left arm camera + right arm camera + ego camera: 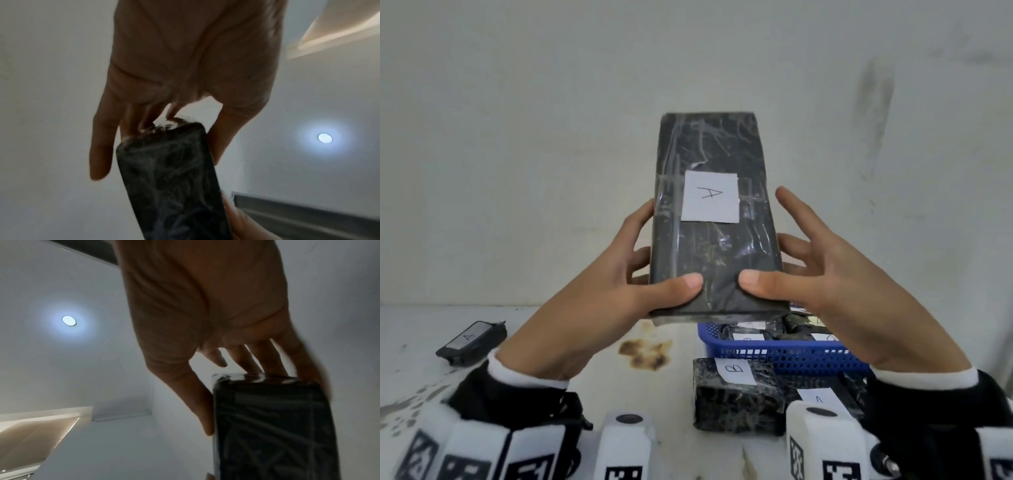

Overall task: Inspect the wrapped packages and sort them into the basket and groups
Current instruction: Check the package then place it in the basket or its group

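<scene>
Label "A" (710, 196) visible only from head; package (714, 219) raised, gripped by left hand (599, 287) and right hand (835, 284), thumbs on top.

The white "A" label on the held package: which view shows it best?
The head view. There the label faces the camera on the held package, gripped by the left hand and right hand. Both wrist views show only the package's dark wrapped underside, no label.
</scene>
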Motion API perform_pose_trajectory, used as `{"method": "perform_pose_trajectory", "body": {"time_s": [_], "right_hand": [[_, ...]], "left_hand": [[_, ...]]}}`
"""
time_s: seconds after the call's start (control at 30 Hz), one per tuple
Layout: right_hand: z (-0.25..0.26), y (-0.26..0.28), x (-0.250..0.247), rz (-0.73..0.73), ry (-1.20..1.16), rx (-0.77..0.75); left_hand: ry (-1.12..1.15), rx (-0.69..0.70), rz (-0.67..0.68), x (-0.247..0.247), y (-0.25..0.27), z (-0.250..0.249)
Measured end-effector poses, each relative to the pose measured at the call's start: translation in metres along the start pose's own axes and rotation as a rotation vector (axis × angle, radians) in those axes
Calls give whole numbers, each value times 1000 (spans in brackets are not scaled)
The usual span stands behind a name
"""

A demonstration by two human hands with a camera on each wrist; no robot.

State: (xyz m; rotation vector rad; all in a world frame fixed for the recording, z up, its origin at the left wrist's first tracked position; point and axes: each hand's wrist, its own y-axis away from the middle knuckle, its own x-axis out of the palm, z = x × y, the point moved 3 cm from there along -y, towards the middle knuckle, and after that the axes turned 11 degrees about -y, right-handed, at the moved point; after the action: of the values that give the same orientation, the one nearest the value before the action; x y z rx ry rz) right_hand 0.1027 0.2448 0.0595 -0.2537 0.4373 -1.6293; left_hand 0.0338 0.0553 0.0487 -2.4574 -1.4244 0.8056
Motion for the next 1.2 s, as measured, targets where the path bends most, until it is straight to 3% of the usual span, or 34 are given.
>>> {"method": "perform_pose_trajectory", "body": {"time_s": [0.13,0.3,0.8,1.2], "right_hand": [[2,1,3,25,50,-29],[0,-1,9,45,78,-74],[8,1,7,-74,68,-133],[10,2,0,-173,160,-203]], "left_hand": [[-170,7,-67,3,-2,2],[-205,40,-131,3,-2,2],[-96,39,-281,12,-3,-1],[-85,64,-282,16,-1,-6]]}}
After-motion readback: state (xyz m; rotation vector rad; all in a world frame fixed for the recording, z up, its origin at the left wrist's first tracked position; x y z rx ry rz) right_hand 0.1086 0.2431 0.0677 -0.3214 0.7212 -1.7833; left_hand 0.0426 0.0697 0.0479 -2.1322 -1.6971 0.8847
